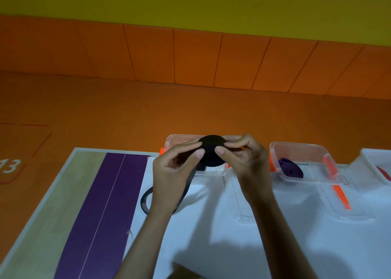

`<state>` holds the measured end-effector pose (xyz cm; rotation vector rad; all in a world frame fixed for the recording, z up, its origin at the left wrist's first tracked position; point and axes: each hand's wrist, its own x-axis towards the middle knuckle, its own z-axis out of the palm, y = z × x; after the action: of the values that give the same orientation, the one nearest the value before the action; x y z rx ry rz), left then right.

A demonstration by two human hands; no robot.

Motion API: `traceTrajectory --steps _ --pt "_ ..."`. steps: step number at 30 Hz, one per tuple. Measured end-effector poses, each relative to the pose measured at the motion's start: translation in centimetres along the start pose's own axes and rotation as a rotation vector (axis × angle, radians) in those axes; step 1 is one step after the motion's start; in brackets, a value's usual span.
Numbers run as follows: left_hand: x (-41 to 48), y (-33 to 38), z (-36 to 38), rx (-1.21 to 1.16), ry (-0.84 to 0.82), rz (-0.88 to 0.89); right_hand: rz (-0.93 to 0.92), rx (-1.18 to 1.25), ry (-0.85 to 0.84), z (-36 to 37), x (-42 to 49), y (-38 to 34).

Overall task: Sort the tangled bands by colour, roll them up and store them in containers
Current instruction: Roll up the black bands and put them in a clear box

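1. Both hands are holding a black band roll upright above the worktop, in front of a clear container.
2. The left hand and the right hand are each pinching the roll, thumbs pressing on its flat face, fingers behind.
3. A loose black tail is hanging down from the roll, passing behind the left hand and curling onto the worktop.
4. To roll well, judging from this: keeping the tail flat and taut, turning the roll evenly so the layers are stacking flush, and holding the centre firmly so it is not springing open.
5. A second clear container, to the right, is holding a purple roll; a third, at the far right edge, is showing something red.
6. The worktop is white, with a purple strip and a pale wood edge on the left. Orange floor and orange wall panels are lying beyond, with yellow wall above.
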<state>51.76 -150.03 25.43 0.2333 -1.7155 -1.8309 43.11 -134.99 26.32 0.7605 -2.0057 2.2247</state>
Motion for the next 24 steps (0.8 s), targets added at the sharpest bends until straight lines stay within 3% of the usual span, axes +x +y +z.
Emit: traceTrajectory --steps 4,8,11,15,21,24 --pt "0.6 -0.1 -0.7 0.055 -0.066 0.001 0.053 0.064 0.0 0.2 -0.6 0.4" --pt "0.6 0.0 0.4 0.062 -0.016 0.068 0.071 -0.014 -0.023 0.6 -0.5 0.6" --pt "0.4 -0.3 0.5 0.058 -0.023 0.008 0.014 -0.052 0.027 0.8 0.1 0.5" --pt "0.7 -0.4 -0.7 0.022 -0.155 -0.099 0.025 -0.026 0.047 0.8 -0.1 1.0" --pt "1.1 -0.2 -0.4 0.061 -0.022 0.0 0.059 -0.115 -0.035 0.8 -0.1 1.0" --pt "1.0 -0.2 -0.8 0.033 -0.074 -0.004 -0.007 -0.071 -0.027 0.8 0.4 0.2"
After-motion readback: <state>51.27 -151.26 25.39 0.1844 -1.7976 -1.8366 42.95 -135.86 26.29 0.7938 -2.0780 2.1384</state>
